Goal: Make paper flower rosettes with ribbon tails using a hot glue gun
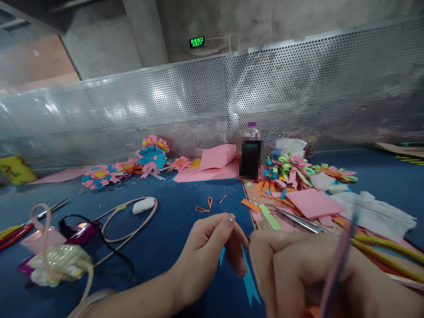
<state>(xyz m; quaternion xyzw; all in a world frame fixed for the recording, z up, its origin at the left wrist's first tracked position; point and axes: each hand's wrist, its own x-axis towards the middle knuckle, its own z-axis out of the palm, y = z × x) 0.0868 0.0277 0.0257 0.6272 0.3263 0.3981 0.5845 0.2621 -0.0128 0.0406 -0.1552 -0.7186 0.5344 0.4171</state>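
Observation:
At the lower middle, my left hand (212,251) has its fingers bent and pressed together around a blue paper strip (251,287) with a notched end. The strip hangs below the fingertips. My right hand (308,269) is closed just to its right, close to the left fingertips. A thin, blurred pink and blue stick-like tool (339,265) rises from the right hand, and a bit of orange shows under it. Several small orange loops (210,203) lie on the blue table beyond the left hand.
Scissors (298,219), pink paper squares (314,203), crumpled tissue (380,216) and paper scraps crowd the right side. Cables, white earphone case (143,205) and purple device (81,232) lie left. Paper flowers (101,174), a bottle (252,129) and a perforated metal partition (149,101) stand behind.

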